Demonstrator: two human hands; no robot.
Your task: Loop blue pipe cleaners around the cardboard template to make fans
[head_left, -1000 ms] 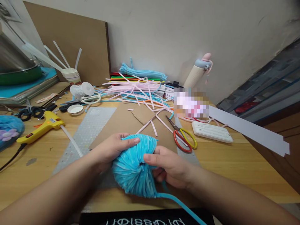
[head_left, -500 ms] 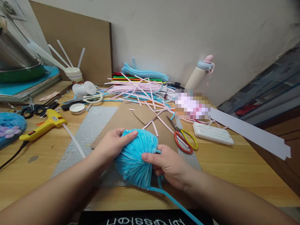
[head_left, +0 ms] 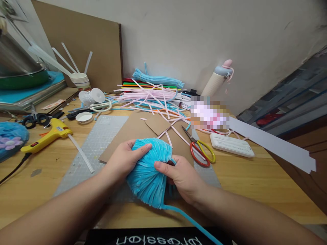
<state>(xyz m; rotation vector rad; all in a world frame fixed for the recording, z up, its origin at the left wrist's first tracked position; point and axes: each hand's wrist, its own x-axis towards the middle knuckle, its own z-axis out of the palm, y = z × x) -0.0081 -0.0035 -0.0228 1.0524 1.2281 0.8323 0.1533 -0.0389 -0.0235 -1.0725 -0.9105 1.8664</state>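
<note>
A round piece wrapped in bright blue pipe cleaners [head_left: 149,177], its strands fanning out from the centre, is held up over the work mat. My left hand [head_left: 127,154] grips its upper left edge, thumb lying on the front. On the right side my right hand [head_left: 182,177] pinches it, thumb pressed near the centre where the strands meet; the other fingers are mostly hidden behind. From the bottom edge a loose blue pipe cleaner tail [head_left: 189,221] trails down to the right. Another blue end pokes out by the right hand.
Brown cardboard [head_left: 120,136] lies on a grey cutting mat [head_left: 76,177]. To the right are red-and-yellow scissors [head_left: 200,154] and a white power bank [head_left: 232,144]. A yellow glue gun [head_left: 48,136] rests left. Pipe cleaner bundles [head_left: 153,95] are heaped behind, with a bottle [head_left: 214,81].
The blue piece has tilted and shifted very slightly in my hands. My right fingers have curled further behind it, and the strand end beside them has moved. The tabletop objects stay put.
</note>
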